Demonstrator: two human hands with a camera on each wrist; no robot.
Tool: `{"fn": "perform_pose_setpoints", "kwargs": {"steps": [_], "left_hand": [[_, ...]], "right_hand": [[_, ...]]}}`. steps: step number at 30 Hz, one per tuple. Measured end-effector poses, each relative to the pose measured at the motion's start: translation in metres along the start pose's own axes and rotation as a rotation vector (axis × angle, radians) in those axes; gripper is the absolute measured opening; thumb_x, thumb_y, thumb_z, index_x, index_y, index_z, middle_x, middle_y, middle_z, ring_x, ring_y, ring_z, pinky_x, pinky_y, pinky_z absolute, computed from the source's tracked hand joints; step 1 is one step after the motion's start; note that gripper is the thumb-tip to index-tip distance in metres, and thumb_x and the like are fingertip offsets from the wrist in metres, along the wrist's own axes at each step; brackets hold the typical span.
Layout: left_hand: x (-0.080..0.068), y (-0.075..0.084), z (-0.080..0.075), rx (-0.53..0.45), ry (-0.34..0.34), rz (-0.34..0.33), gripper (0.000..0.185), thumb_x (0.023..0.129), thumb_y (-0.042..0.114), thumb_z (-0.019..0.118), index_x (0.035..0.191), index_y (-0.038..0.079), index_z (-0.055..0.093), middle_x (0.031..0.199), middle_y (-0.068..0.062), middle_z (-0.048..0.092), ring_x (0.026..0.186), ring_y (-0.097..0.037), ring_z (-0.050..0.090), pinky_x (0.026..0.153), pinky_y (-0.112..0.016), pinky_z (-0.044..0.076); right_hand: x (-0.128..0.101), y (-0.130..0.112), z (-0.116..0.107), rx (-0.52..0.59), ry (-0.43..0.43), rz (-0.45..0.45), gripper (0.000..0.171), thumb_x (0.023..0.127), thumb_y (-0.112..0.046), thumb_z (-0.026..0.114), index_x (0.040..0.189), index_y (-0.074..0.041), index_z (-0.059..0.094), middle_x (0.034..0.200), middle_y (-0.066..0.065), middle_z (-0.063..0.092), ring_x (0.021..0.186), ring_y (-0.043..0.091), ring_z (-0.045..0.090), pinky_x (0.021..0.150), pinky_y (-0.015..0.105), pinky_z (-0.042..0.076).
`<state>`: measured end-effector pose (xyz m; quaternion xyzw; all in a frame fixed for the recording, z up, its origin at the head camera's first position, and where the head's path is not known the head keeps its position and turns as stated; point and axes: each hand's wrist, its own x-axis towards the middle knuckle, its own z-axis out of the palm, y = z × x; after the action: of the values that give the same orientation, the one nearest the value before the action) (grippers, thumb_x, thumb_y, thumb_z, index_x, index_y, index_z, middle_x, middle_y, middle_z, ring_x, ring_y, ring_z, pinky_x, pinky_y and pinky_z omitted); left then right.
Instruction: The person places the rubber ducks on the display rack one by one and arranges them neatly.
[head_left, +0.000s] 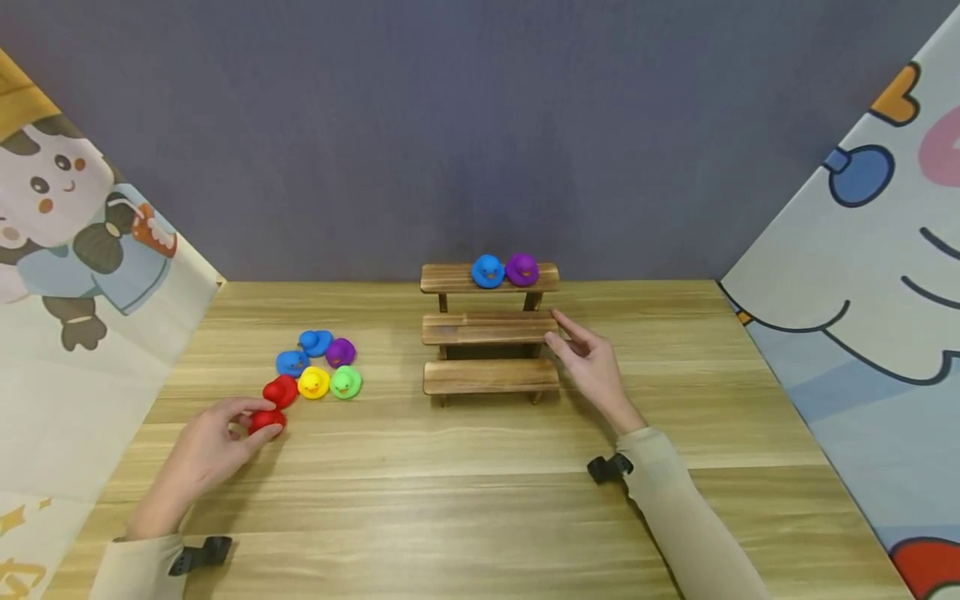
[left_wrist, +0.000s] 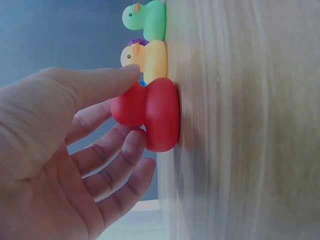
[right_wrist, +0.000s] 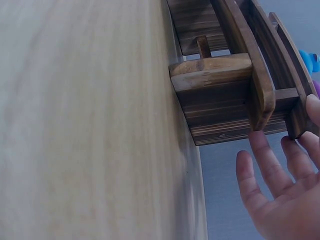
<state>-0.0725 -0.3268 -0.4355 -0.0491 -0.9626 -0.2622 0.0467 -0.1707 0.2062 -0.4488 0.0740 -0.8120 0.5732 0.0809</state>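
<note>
Simply 1 glossy red duck (head_left: 267,421), upright

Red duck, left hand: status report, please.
Left hand pinches red duck on the table. Right hand open, fingers at the wooden step shelf. Nothing between duck and shelf.

Seen sideways from the wrist, a pale wooden tabletop (right_wrist: 90,120) fills the left of the picture, with a dark stepped wooden shelf (right_wrist: 225,85) standing on it towards the upper right. The right hand (right_wrist: 285,195) enters from the lower right corner, palm showing and fingers (right_wrist: 262,155) straight and spread, their tips at the end of the shelf's boards, one fingertip touching the edge of a board. At the far right edge, a small patch of a blue toy (right_wrist: 310,59) shows beyond the shelf.
</note>
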Motion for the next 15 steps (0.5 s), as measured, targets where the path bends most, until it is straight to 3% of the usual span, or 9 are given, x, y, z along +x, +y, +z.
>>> {"fn": "perform_pose_setpoints", "kwargs": {"steps": [6, 15], "left_hand": [[-0.0012, 0.0007, -0.0005, 0.016, 0.017, 0.022, 0.033, 0.086, 0.016, 0.089, 0.112, 0.001, 0.076, 0.106, -0.020, 0.076, 0.079, -0.023, 0.066, 0.060, -0.024, 0.048], [-0.0041, 0.0044, -0.0011, 0.039, 0.040, 0.007, 0.037, 0.083, 0.016, 0.090, 0.113, 0.000, 0.076, 0.102, -0.021, 0.078, 0.079, -0.026, 0.072, 0.061, -0.025, 0.050]], "right_hand": [[-0.0002, 0.0002, 0.0002, 0.006, -0.007, -0.012, 0.051, 0.104, -0.029, 0.072, 0.152, -0.019, 0.060, 0.150, 0.019, 0.062, 0.111, 0.040, 0.076, 0.058, 0.019, 0.053], [0.0002, -0.0001, -0.0006, 0.005, -0.007, 0.001, 0.051, 0.104, -0.032, 0.072, 0.153, -0.022, 0.060, 0.153, 0.016, 0.060, 0.113, 0.040, 0.076, 0.061, 0.018, 0.055]]}}
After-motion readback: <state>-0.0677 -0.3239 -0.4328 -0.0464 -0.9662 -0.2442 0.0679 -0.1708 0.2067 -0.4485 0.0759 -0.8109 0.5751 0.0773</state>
